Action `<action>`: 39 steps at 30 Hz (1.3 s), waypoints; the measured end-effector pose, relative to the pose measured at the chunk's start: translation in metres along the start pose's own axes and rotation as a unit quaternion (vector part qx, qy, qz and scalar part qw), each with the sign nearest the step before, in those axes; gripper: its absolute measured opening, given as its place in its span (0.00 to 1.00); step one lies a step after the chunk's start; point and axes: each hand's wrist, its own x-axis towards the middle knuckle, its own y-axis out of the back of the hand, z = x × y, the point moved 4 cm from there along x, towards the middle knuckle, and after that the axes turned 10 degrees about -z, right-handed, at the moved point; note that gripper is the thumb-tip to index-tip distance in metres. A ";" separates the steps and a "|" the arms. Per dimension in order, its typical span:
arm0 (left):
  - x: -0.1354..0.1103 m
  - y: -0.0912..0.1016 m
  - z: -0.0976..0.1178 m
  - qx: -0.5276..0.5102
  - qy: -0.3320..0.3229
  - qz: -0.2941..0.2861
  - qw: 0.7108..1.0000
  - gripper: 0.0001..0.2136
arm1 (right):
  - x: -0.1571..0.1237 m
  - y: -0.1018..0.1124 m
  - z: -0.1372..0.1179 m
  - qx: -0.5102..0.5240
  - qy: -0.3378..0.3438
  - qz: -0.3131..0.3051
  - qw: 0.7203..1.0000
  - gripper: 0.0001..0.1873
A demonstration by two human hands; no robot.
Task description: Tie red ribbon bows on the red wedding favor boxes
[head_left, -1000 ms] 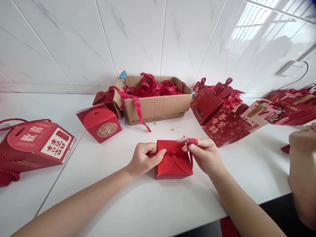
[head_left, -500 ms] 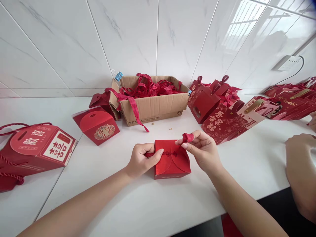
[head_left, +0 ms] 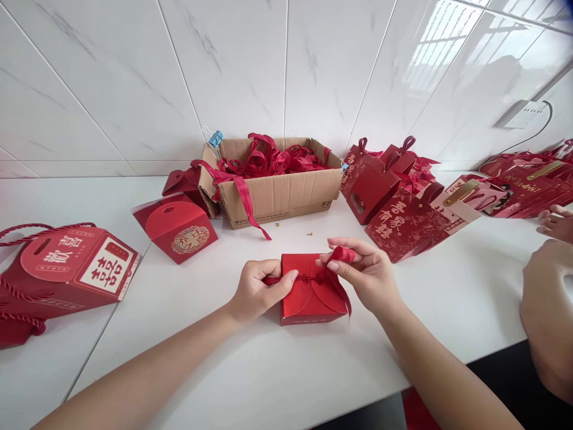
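Note:
A small red gift box [head_left: 308, 304] with curved, overlapping top flaps sits on the white table in front of me. Dark red ribbon [head_left: 342, 254] runs across its top through the flaps. My left hand [head_left: 262, 289] is closed at the box's left side, with ribbon in its fist and the thumb pressed on the top edge. Over the right side of the box, my right hand [head_left: 362, 269] pinches a folded part of the ribbon between thumb and fingers. A loose ribbon tail hangs down the box's right edge.
A cardboard carton [head_left: 286, 194] full of red ribbon stands behind, with two tiny gold pieces [head_left: 310, 234] before it. Red boxes [head_left: 181, 230] stand left, red gift bags [head_left: 403, 221] right. A co-worker's arm [head_left: 546, 304] rests at the right edge.
My right hand's ribbon fold has shifted slightly right and lower, and a ribbon tail now hangs at the box's right edge. My left hand stays put. The co-worker's fingers have come into view.

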 end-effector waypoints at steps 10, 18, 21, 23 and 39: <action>0.000 0.001 0.002 0.028 -0.011 -0.001 1.000 0.21 | -0.002 -0.003 -0.011 -0.116 0.122 -0.087 0.982 0.09; 0.006 0.009 0.016 0.120 0.003 -0.051 0.991 0.13 | -0.001 -0.009 -0.002 -0.004 0.002 -0.046 0.999 0.20; 0.010 0.015 0.029 0.208 0.005 -0.056 0.976 0.10 | -0.001 -0.007 -0.003 -0.002 -0.001 -0.029 1.000 0.21; 0.013 0.017 0.043 0.253 0.005 -0.036 0.967 0.13 | -0.001 -0.007 -0.004 -0.004 0.002 -0.031 0.999 0.21; 0.032 -0.001 0.096 0.212 0.068 -0.083 0.971 0.05 | 0.001 -0.007 -0.011 -0.108 0.066 -0.084 0.988 0.14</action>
